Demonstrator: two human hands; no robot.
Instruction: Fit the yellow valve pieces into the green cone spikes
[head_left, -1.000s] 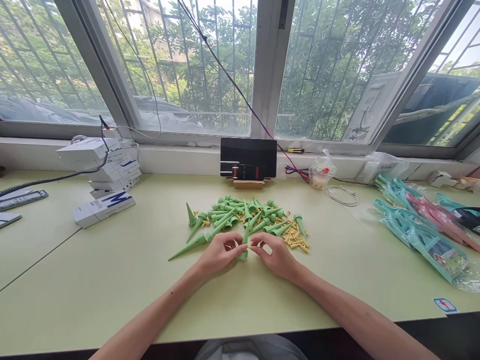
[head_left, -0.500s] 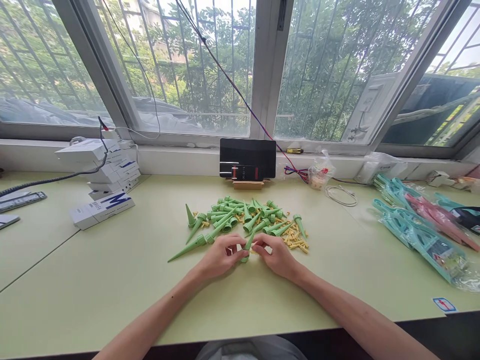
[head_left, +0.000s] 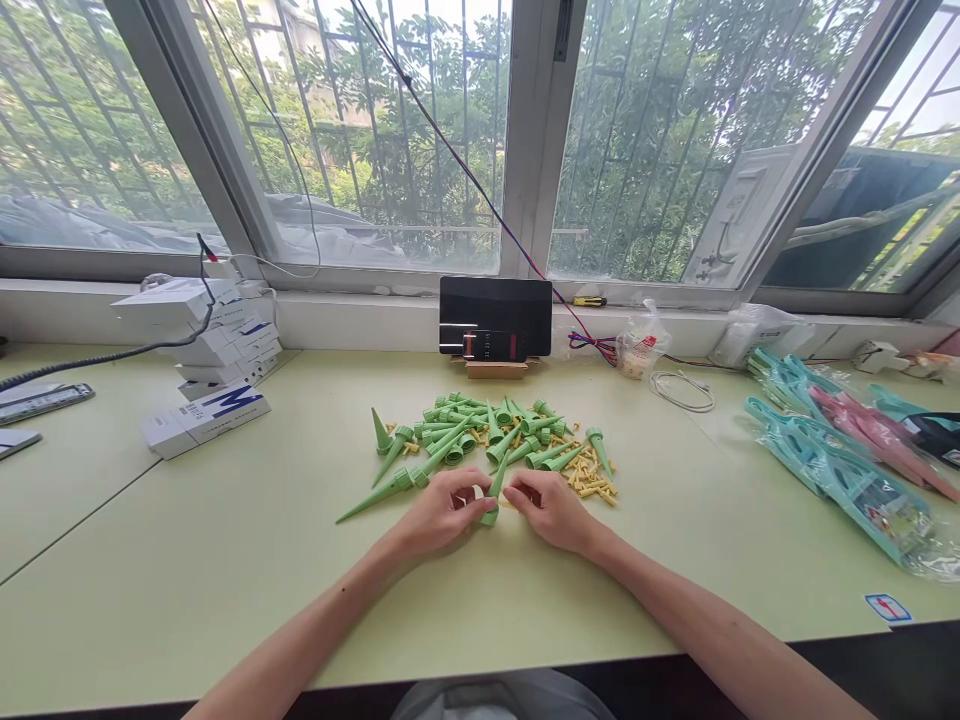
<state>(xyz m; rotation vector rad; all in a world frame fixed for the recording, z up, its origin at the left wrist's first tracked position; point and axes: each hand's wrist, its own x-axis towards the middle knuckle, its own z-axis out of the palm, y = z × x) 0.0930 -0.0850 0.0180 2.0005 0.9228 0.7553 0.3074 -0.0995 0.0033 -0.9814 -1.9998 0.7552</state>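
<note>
My left hand (head_left: 448,510) pinches a green plastic watering spike (head_left: 498,482) between thumb and fingers, its tip pointing up and away from me. Just right of that spike, my right hand (head_left: 553,510) has its thumb and fingertips drawn together. A hint of yellow shows under those fingertips, too small to make out. Beyond both hands lies a pile of green spikes and caps (head_left: 457,430). Small yellow plastic pegs (head_left: 592,480) are heaped at the right of the pile. Another long green spike (head_left: 386,494) lies to the left of my left hand.
A black tablet (head_left: 495,305) leans on a cardboard stand (head_left: 496,370) by the window. White boxes (head_left: 206,418) are stacked at the left. Teal plastic hangers (head_left: 832,470) lie at the right, near a white cable (head_left: 682,392) and a bagged cup (head_left: 641,345).
Both hands stay nearly in place. My right fingertips have shifted slightly beside the green spike, which remains in my left hand.
</note>
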